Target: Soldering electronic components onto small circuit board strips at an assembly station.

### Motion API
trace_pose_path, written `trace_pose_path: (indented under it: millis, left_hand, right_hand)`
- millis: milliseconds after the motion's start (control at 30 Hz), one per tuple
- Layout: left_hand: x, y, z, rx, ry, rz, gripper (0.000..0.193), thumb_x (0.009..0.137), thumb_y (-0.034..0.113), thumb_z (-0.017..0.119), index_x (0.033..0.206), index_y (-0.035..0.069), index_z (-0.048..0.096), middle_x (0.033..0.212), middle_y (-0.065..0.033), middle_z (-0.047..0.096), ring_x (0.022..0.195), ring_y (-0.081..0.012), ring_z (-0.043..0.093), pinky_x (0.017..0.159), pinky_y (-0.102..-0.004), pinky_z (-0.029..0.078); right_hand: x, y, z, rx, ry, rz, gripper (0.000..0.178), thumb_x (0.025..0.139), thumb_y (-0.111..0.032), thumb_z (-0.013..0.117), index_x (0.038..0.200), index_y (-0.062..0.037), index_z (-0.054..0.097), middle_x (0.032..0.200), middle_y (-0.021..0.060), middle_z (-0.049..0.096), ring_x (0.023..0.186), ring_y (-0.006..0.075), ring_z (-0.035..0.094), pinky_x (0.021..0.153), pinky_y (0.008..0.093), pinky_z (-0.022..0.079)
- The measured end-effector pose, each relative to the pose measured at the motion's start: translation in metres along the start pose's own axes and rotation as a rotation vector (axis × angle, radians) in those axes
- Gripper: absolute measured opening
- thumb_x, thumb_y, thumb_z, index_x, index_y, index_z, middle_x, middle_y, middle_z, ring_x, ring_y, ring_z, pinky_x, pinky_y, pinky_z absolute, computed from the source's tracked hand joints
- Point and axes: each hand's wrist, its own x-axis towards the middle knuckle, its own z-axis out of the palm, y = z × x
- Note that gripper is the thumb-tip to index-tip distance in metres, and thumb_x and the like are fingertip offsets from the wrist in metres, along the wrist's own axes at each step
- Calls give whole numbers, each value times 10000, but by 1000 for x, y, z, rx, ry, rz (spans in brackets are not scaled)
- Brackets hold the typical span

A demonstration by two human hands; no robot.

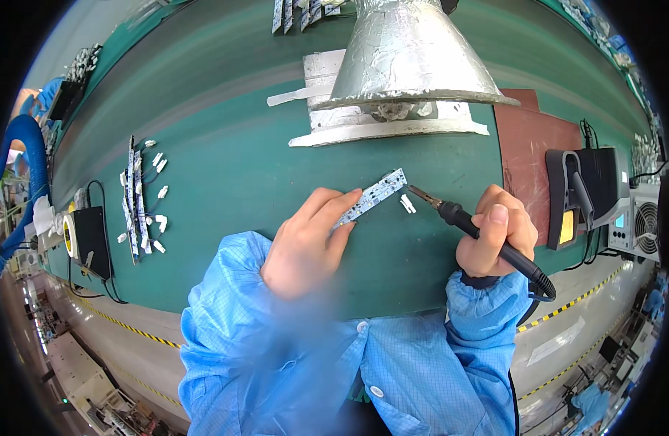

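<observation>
Hood (414,54) toward the tabletop's far edge looks wrapped in crinkly, shiny metal foil. The tabletop (233,174) itself is smooth and pretty matt. Reddish sheet (523,149) by the right edge: dull, scuffed. Soldering iron (461,219) has a dark plastic grip and a metal tip. Circuit board (376,195) looks smooth, connector (408,204) is plastic, sleeves (225,291) thin, creased cloth.

Left head-worn fisheye, upright — looks down from close above green bench (240,167) — wide enough for floor (142,349) too.
</observation>
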Motion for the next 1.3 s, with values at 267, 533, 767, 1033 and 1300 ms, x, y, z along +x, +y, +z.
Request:
trace_pose_path:
  millis: [267, 533, 767, 1033, 1300]
  left_hand:
    - [-1, 1, 2, 2, 2, -2, 430, 792, -86, 678, 1212, -7, 636, 1062, -172, 629, 926, -341, 646, 814, -374, 526]
    - [0, -1, 0, 1, 4, -2, 426, 796, -90, 674, 1213, -9, 634, 1057, -171, 626, 917, -340, 645, 810, -372, 527]
    - [1, -8, -7, 277, 30, 234, 415, 786, 17, 690, 1198, 46, 651, 1086, -125, 640, 952, -317, 628, 822, -392, 518]
    - [-18, -1, -21, 668, 140, 222, 342, 787, 96, 667, 1130, 97, 665, 1096, -56, 656, 972, -253, 608, 777, -368, 471]
    - [-41, 4, -44, 569, 357, 222, 325, 757, 67, 705, 1082, 86, 686, 970, -17, 642, 873, -211, 578, 733, -344, 489]
  right_hand:
    - [0, -1, -1, -8, 2, 6, 286, 918, -40, 469, 646, -9, 387, 533, 104, 464, 430, 138, 365, 404, 300, 277]
    - [0, 1, 2, 8, 15, 10, 302, 914, -51, 493, 640, -12, 372, 534, 99, 452, 435, 134, 359, 402, 302, 264]
    - [-2, 20, -19, 75, 419, 66, 223, 909, -63, 556, 707, 22, 517, 579, 95, 425, 548, 159, 444, 469, 301, 329]
    - [-12, 45, -32, 7, 416, 6, 154, 918, -19, 584, 815, 92, 615, 603, 34, 391, 509, 134, 397, 460, 266, 303]
    - [0, 29, -23, 154, 387, 131, 329, 945, -3, 541, 628, 17, 452, 601, 15, 316, 521, 106, 322, 479, 281, 253]
